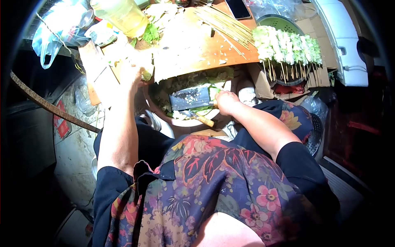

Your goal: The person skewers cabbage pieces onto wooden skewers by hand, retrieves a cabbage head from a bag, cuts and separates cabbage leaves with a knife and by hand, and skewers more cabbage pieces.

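My right hand (227, 103) grips the handle of a cleaver (190, 99). Its broad grey blade, specked with pale bits, lies flat over a basin (150, 101) that contains green leafy trimmings (161, 91). Below the blade in the basin rests a second tool with a wooden handle (204, 120); its kind is unclear. At the left part of the orange board, my left hand (132, 71) is closed around a piece of green vegetable (147, 73). Strong glare washes out most of that hand's fingers.
Bamboo skewers (226, 26) and a phone (238, 8) lie on the orange board (185, 57). To the right, skewered pale-green vegetables (286, 45) rest over a green colander (279, 21). A jug of yellowish liquid (121, 18) and a blue plastic bag (57, 31) stand at upper left.
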Motion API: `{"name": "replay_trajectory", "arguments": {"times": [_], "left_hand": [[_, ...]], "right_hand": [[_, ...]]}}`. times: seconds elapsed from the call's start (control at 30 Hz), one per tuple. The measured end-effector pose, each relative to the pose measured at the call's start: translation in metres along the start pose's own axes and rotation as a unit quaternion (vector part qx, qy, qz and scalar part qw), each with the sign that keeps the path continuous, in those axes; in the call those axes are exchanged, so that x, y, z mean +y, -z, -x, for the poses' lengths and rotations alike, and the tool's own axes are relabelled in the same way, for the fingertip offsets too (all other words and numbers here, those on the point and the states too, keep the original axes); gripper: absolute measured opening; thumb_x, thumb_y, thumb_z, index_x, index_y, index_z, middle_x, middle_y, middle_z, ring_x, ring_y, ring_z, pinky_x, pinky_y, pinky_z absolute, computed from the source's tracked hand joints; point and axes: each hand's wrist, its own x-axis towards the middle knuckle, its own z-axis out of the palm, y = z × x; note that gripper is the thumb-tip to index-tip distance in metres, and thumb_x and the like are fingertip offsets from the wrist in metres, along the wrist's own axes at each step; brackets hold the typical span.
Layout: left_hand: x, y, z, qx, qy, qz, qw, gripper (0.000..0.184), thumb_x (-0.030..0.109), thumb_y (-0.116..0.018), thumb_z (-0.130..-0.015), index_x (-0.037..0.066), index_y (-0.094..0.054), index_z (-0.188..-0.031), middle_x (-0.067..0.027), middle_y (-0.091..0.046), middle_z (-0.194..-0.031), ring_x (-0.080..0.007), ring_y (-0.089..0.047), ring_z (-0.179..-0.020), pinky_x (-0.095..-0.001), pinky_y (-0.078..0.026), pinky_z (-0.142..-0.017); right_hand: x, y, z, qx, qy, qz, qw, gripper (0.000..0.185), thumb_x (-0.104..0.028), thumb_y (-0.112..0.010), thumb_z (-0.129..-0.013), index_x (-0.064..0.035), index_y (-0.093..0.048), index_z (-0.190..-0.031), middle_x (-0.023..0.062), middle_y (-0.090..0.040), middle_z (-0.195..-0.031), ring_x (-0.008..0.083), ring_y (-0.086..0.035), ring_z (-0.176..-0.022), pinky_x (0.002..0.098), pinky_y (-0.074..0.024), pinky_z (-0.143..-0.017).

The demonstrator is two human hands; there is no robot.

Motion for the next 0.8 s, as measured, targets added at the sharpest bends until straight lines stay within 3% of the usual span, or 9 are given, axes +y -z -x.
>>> {"name": "replay_trajectory", "arguments": {"times": [0.1, 0.17, 0.3, 0.4, 0.47, 0.53, 0.6, 0.7, 0.8], "left_hand": [[-0.001, -0.001, -0.012, -0.058, -0.042, -0.021, 0.997, 0.037, 0.003, -0.059, -0.073, 0.003, -0.062, -0.11, -0.0103, -0.065, -0.085, -0.0194, -0.062, -0.071, -0.0307, -0.052, -0.06], [0.011, -0.007, -0.004, -0.023, -0.177, -0.2, 0.963, 0.043, 0.008, -0.064, -0.077, -0.001, -0.058, -0.118, -0.0136, -0.065, -0.108, -0.0232, -0.064, -0.097, -0.0386, -0.051, -0.087], [0.026, -0.024, 0.004, 0.01, -0.313, -0.35, 0.883, 0.048, 0.009, -0.068, -0.076, 0.004, -0.058, -0.123, -0.0153, -0.062, -0.119, -0.022, -0.059, -0.11, -0.0326, -0.048, -0.092], [0.011, -0.034, -0.022, -0.057, -0.296, -0.095, 0.949, 0.055, 0.006, -0.07, -0.071, 0.004, -0.056, -0.124, -0.0194, -0.059, -0.12, -0.0268, -0.061, -0.106, -0.0346, -0.05, -0.09], [0.008, -0.031, -0.029, -0.038, -0.314, -0.109, 0.942, 0.062, 0.011, -0.074, -0.068, 0.005, -0.055, -0.126, -0.0197, -0.059, -0.121, -0.0274, -0.061, -0.107, -0.035, -0.049, -0.091], [0.016, -0.023, -0.015, 0.032, -0.23, -0.131, 0.964, 0.064, 0.015, -0.077, -0.067, 0.004, -0.055, -0.126, -0.0205, -0.059, -0.12, -0.0272, -0.061, -0.105, -0.0334, -0.049, -0.091], [0.019, -0.021, -0.008, 0.027, -0.167, -0.115, 0.979, 0.066, 0.018, -0.078, -0.068, 0.004, -0.054, -0.128, -0.0205, -0.059, -0.12, -0.0271, -0.06, -0.105, -0.0354, -0.05, -0.088], [0.031, -0.019, 0.023, -0.108, -0.018, -0.058, 0.992, 0.032, 0.015, -0.069, -0.08, 0.005, -0.06, -0.109, -0.0079, -0.061, -0.076, -0.0146, -0.057, -0.055, -0.0298, -0.049, -0.046], [0.02, -0.03, 0.018, -0.096, -0.003, 0.009, 0.995, 0.023, 0.013, -0.065, -0.083, 0.005, -0.061, -0.104, -0.0049, -0.059, -0.068, -0.013, -0.052, -0.046, -0.0252, -0.045, -0.041]], "right_hand": [[-0.014, 0.044, 0.018, 0.004, -0.002, 0.001, 1.0, 0.03, -0.014, -0.061, -0.072, -0.0038, -0.068, -0.1, 0.0157, -0.066, -0.106, 0.028, -0.063, -0.102, 0.036, -0.0506, -0.086], [-0.019, 0.069, 0.035, 0.002, 0.006, -0.002, 1.0, 0.028, -0.015, -0.06, -0.071, -0.0038, -0.069, -0.096, 0.0159, -0.067, -0.103, 0.0278, -0.064, -0.099, 0.0363, -0.0512, -0.085], [-0.006, 0.108, 0.073, -0.005, 0.022, -0.068, 0.997, 0.029, -0.021, -0.062, -0.068, -0.0065, -0.07, -0.092, 0.0164, -0.068, -0.09, 0.0303, -0.066, -0.088, 0.0394, -0.052, -0.078], [0.026, 0.133, 0.097, 0.023, 0.057, -0.19, 0.98, 0.034, -0.02, -0.063, -0.063, -0.0056, -0.067, -0.094, 0.0151, -0.063, -0.074, 0.0288, -0.062, -0.067, 0.0379, -0.0497, -0.065], [0.037, 0.156, 0.113, 0.051, 0.076, -0.262, 0.961, 0.03, -0.015, -0.062, -0.064, -0.0027, -0.064, -0.091, 0.0089, -0.06, -0.07, 0.0187, -0.057, -0.059, 0.0301, -0.0469, -0.058], [0.039, 0.173, 0.126, 0.002, 0.065, -0.493, 0.867, 0.024, -0.009, -0.058, -0.065, -0.0022, -0.063, -0.088, 0.0019, -0.057, -0.069, 0.0094, -0.051, -0.058, 0.0227, -0.0428, -0.056], [0.027, 0.182, 0.124, 0.016, 0.121, -0.567, 0.814, 0.028, -0.002, -0.055, -0.069, -0.0016, -0.061, -0.096, -0.0015, -0.056, -0.074, 0.0059, -0.051, -0.063, 0.021, -0.0422, -0.058], [0.007, 0.167, 0.092, 0.123, 0.16, -0.492, 0.847, 0.033, 0.0, -0.053, -0.073, -0.0034, -0.06, -0.105, 0.0, -0.056, -0.083, 0.0077, -0.053, -0.077, 0.0213, -0.0436, -0.067], [-0.014, 0.152, 0.063, 0.225, 0.163, -0.376, 0.884, 0.034, -0.012, -0.058, -0.074, -0.0035, -0.059, -0.107, 0.0108, -0.063, -0.087, 0.0207, -0.061, -0.08, 0.031, -0.048, -0.073]]}}
